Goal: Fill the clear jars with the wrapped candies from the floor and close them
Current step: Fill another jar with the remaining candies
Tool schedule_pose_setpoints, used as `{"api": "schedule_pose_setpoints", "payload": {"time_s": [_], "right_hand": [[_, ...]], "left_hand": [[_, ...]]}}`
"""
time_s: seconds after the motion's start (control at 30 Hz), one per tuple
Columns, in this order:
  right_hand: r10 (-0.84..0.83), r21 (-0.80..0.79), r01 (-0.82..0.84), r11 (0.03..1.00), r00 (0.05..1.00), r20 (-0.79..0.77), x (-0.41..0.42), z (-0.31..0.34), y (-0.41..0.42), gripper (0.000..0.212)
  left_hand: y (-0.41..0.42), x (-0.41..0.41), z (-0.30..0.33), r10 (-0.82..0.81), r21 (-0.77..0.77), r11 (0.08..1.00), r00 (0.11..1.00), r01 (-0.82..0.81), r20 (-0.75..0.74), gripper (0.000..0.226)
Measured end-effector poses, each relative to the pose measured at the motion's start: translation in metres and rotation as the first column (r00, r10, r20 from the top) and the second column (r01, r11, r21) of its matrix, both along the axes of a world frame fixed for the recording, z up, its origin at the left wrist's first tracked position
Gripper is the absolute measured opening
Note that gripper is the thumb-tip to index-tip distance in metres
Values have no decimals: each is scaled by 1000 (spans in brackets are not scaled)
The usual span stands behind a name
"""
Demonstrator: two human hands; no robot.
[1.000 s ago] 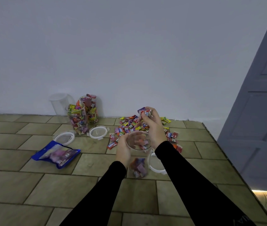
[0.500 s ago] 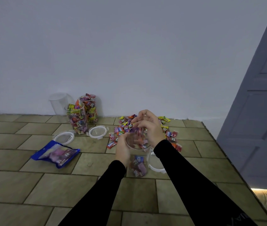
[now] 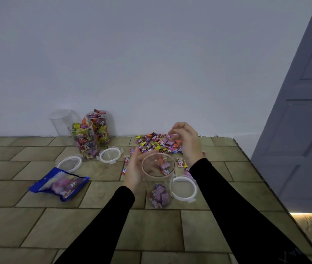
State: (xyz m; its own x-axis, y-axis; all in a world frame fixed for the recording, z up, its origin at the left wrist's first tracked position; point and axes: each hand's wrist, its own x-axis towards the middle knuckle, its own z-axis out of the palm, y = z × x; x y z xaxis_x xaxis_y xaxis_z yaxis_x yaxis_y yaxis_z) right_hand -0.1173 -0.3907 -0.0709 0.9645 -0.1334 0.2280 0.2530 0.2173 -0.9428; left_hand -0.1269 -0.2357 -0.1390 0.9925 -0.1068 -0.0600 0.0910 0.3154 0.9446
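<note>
Olive-brown floor tiles (image 3: 37, 221) run back to a plain pale wall, with a grey panelled door (image 3: 303, 130) at the far right. At the left lies a blue candy bag (image 3: 60, 184), and behind it a loose white-rimmed lid (image 3: 69, 164). Against the wall stands an empty clear jar (image 3: 62, 121), then two filled jars (image 3: 86, 140) packed with bright wrappers, both without lids, and a second lid (image 3: 110, 155) just beside them.

Near the middle, the left hand (image 3: 135, 173) holds the side of the open jar (image 3: 159, 180), fingers curved round its wall just under the rim. That jar stands on the floor and holds only a shallow layer of wrapped candies at the bottom, with a few more that seem to be falling or seen through the wall. A third lid (image 3: 184, 189) lies touching the jar's right side. Beyond it sits the candy pile (image 3: 157, 144), with strays scattered toward the jar.

The right hand (image 3: 186, 140) hovers over the pile, fingers loosely curled and slightly apart, apparently holding nothing, though blur hides the fingertips.

The candies look light, slick and crinkly, best scooped by the handful rather than pinched singly. The jar seems stiff, thin, smooth and easily tipped while nearly empty, so bracing it low around the wall should suit.
</note>
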Motion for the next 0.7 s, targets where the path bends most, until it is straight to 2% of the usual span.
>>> {"api": "schedule_pose_setpoints", "payload": {"time_s": [0.03, 0.13, 0.2, 0.27, 0.3, 0.37, 0.43, 0.57, 0.7], "right_hand": [[-31, 1, 31, 1000, 999, -27, 5, -9, -5, 21], [-193, -87, 185, 979, 978, -83, 15, -41, -25, 20], [-286, -217, 258, 942, 952, -111, 19, -64, -40, 16], [-337, -399, 268, 877, 934, -115, 28, -86, -53, 19], [-354, -529, 248, 812, 929, -107, 33, -95, -58, 19], [-379, -776, 179, 604, 922, -82, 40, -109, -69, 18], [-374, -892, 118, 436, 925, -61, 44, -117, -79, 24], [-294, -978, -38, 206, 951, -99, 51, -128, -96, 47], [-203, -980, -113, 164, 968, -145, 54, -138, -95, 85]], "left_hand": [[3, 4, 1, 7, 48, 999, 1000, -8, 24, 63], [10, 20, 1, 18, 344, 936, 987, -72, 158, 43], [12, 36, -3, -46, 504, 861, 975, -71, 216, 26], [14, 59, -16, -146, 669, 741, 960, -54, 239, 14], [15, 69, -21, -207, 767, 637, 944, -68, 256, 16], [10, 86, -26, -349, 913, 394, 902, -105, 254, 40], [2, 96, -26, -441, 966, 241, 876, -95, 196, 57], [-22, 113, -32, -542, 986, 108, 824, -127, 166, 57], [-40, 124, -43, -636, 986, -19, 763, -164, 115, 91]]}}
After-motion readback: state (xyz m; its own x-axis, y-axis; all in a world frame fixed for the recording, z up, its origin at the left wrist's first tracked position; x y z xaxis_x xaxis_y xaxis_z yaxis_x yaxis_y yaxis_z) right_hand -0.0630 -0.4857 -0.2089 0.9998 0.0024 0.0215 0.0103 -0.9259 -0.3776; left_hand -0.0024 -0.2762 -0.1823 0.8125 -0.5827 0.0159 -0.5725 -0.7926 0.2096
